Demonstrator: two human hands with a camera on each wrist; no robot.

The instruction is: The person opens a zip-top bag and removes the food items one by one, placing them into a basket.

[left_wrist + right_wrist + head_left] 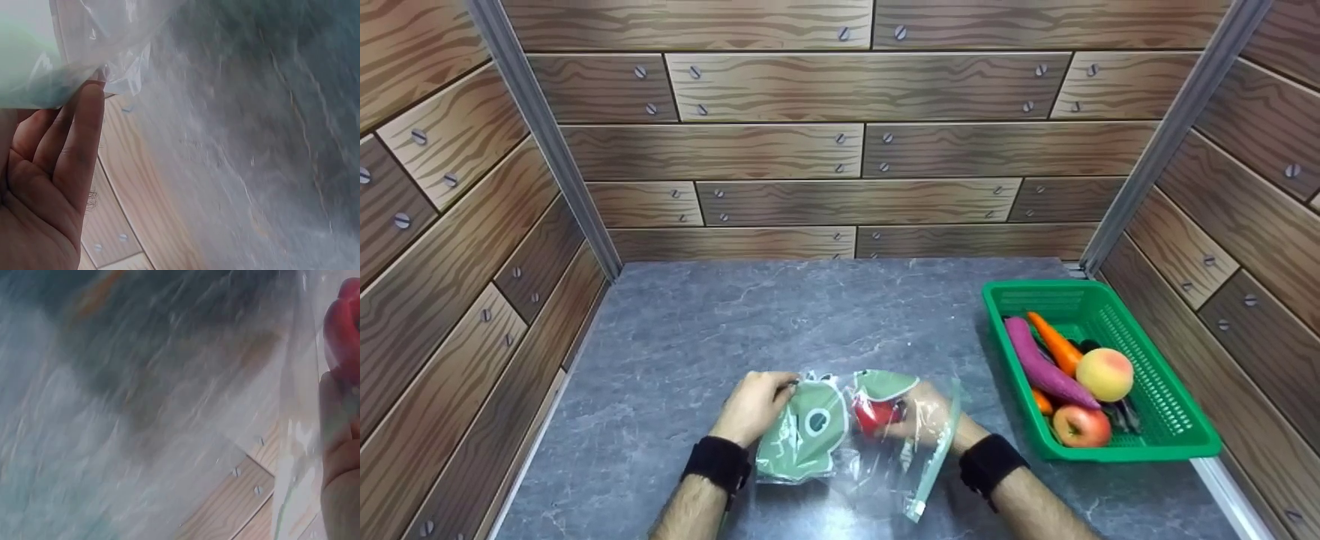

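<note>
A clear zip bag [802,442] with a green cartoon print lies across the middle front, between both hands. My left hand [754,409] pinches its left edge; in the left wrist view the fingers [84,135] meet the crinkled plastic. Reaching in through the bag's mouth, my right hand [924,414] grips a red bell pepper [872,416] inside. Part of the printed plastic covers the pepper's top in the head view. The pale green zip strip [939,457] crosses near the right wrist. In the right wrist view the red bell pepper [342,337] sits at the fingertips, behind clear film.
A green basket [1189,420] stands at the right of the grey table [675,322]. It holds a purple long vegetable [1046,367], a carrot [1056,345], a peach [1105,374], an apple [1081,427] and darker pieces. Wood-patterned walls [780,150] enclose the back and sides.
</note>
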